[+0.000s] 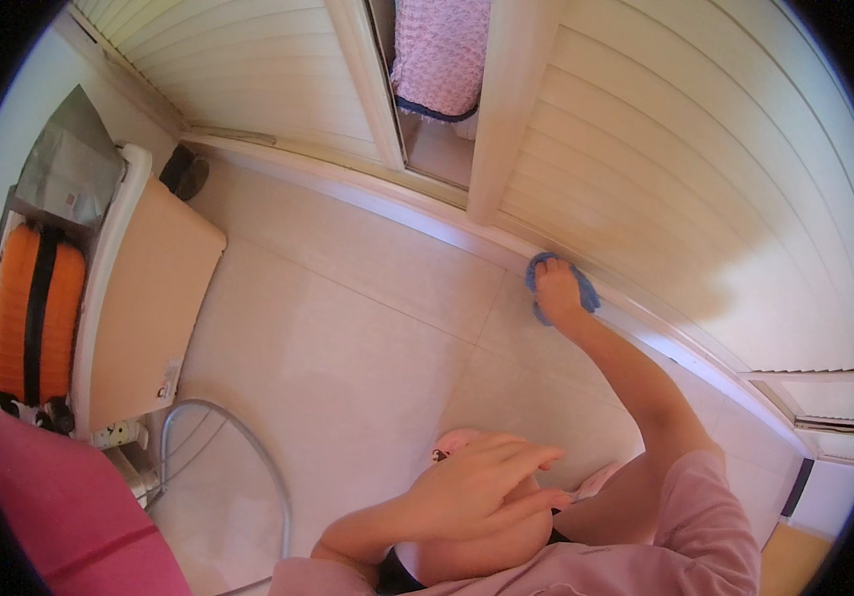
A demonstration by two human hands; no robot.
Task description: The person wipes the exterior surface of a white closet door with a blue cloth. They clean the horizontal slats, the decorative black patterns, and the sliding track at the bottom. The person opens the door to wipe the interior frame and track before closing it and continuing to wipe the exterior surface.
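Note:
My right hand (557,289) presses a blue cloth (588,294) against the low white sill (438,231) beneath the sliding louvred doors. Part of the cloth hangs over the floor tile and part is covered by my fingers. Over my bent knee (501,547) lies my left hand (483,477), empty, with its fingers apart. The right louvred door panel (643,171) rises just behind the cloth. Between this panel and the left louvred door panel (255,74) is a gap, in which a pink textured textile (442,56) with a dark edge shows.
Along the left stand a beige cabinet (147,298), an orange suitcase (17,313) with a black strap and a grey bag (73,171). Nearer are a curved grey metal tube frame (274,462) and a magenta surface (61,492). Light tiles (337,350) cover the floor.

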